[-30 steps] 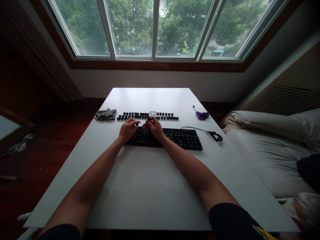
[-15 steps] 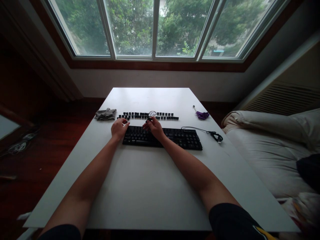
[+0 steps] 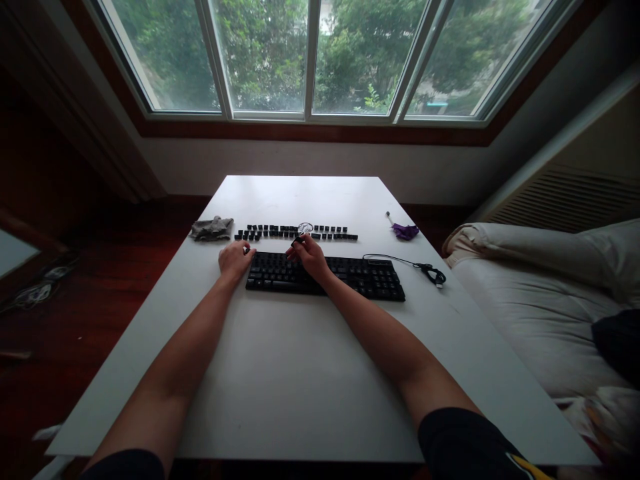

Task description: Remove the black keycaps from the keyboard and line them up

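My left hand [image 3: 233, 258] is at the far left corner of a black keyboard [image 3: 350, 275]. Its thumb and forefinger are pinched on a small dark piece that looks like a keycap [image 3: 247, 251]. Over the keyboard's back edge, my right hand [image 3: 309, 256] is closed on a small black piece [image 3: 299, 239], its kind too small to make out. Beyond the keyboard, loose black keycaps [image 3: 273, 231] stand in two rows. Among them, just past my right hand, is a thin pale wire loop [image 3: 305, 228]. My right hand hides part of the keys.
A grey cloth [image 3: 213, 229] lies left of the keycap rows on the white table [image 3: 300, 373]. To the right are a purple cloth [image 3: 405, 231] with a thin white stick and the keyboard's coiled cable [image 3: 431, 272]. A pale sofa [image 3: 530, 300] stands beside the table.
My left hand has drawn back slightly to the left and nearer, away from the keycap rows, and its fingers have come closer together. My right hand has hardly moved.
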